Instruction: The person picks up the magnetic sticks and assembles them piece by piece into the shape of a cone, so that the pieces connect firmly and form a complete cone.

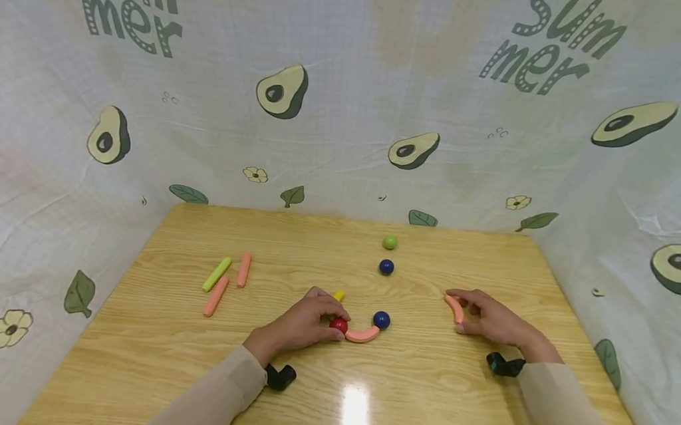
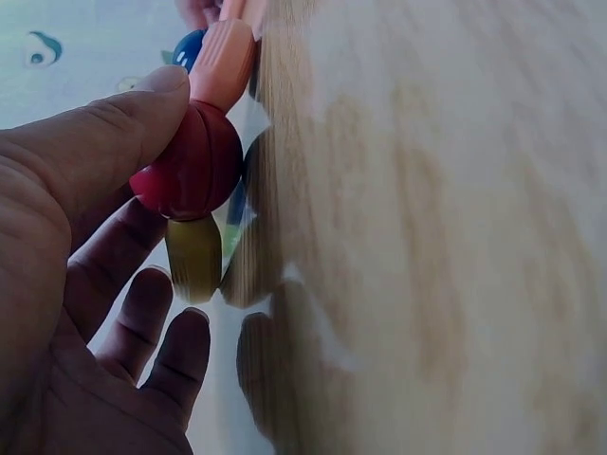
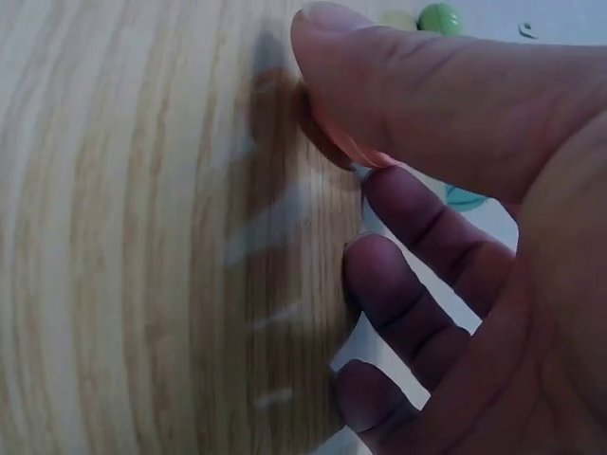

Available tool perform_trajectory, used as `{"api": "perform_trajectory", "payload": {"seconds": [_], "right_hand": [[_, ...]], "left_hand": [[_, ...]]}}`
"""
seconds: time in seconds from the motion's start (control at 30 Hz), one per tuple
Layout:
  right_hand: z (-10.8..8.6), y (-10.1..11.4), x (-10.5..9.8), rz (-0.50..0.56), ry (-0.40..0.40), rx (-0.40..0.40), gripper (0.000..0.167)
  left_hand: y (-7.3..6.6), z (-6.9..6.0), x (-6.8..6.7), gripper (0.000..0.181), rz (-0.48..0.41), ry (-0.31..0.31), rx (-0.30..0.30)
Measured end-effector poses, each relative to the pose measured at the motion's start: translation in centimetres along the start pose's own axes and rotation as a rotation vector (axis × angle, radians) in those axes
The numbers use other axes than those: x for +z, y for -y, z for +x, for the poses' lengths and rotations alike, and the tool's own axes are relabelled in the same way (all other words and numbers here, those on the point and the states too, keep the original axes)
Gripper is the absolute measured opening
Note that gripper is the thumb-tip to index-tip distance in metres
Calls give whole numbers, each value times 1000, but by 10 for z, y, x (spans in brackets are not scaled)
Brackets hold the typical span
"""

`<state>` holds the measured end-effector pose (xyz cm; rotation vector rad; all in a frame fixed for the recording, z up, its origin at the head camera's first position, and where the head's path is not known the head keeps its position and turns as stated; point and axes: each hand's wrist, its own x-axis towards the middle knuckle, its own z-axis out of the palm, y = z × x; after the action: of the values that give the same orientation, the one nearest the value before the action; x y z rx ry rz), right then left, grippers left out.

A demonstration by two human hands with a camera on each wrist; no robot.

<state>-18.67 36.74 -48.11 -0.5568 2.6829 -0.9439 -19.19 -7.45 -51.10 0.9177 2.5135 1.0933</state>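
In the head view, a glossy red ball (image 1: 339,326) is pinched by the left hand (image 1: 307,318), a little below the centre of the frame. The ball is touched on its right side by a salmon-pink curved rod (image 1: 363,335), whose other end is joined to a shiny dark blue ball (image 1: 381,320). A short yellow rod (image 1: 338,296) is partly covered by the left hand. Well apart, at the right of the frame, another salmon-pink curved rod (image 1: 455,309) is held by the right hand (image 1: 493,319) between thumb and fingers. Just right of the centre, a second dark blue ball (image 1: 387,267) and a light green ball (image 1: 389,242) are seen on the light wooden table (image 1: 421,406). At the left, a straight yellow-green stick (image 1: 217,274) and two straight salmon-pink sticks (image 1: 243,270) are laid near each other.

In the left wrist view, the red ball is seen at upper left, pressed by the thumb; the pink rod is attached above it and the yellow rod below it.

In the right wrist view, the held rod is mostly hidden behind the thumb, at the upper middle, and the green ball is shown at upper right.
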Motion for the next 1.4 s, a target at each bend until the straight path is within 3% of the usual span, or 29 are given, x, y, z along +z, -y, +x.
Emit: {"api": "perform_trajectory", "payload": {"seconds": [0.13, 0.23, 0.4, 0.67, 0.97, 1.4], "right_hand": [[3, 1, -1, 58, 20, 29, 68], [5, 0, 4, 79, -11, 67, 70], [6, 3, 14, 30, -82, 119, 75], [5, 5, 18, 18, -120, 116, 74], [1, 6, 28, -42, -214, 160, 79], [18, 34, 51, -12, -182, 150, 80]], "left_hand": [[0, 0, 0, 25, -2, 1, -2], [-1, 0, 0, 25, -6, 0, -4], [-2, 0, -1, 25, -9, 1, -4], [-5, -1, -2, 25, -6, 4, -3], [-5, -1, -1, 24, -3, 4, 2], [-8, -1, -4, 24, 0, 16, -12]]}}
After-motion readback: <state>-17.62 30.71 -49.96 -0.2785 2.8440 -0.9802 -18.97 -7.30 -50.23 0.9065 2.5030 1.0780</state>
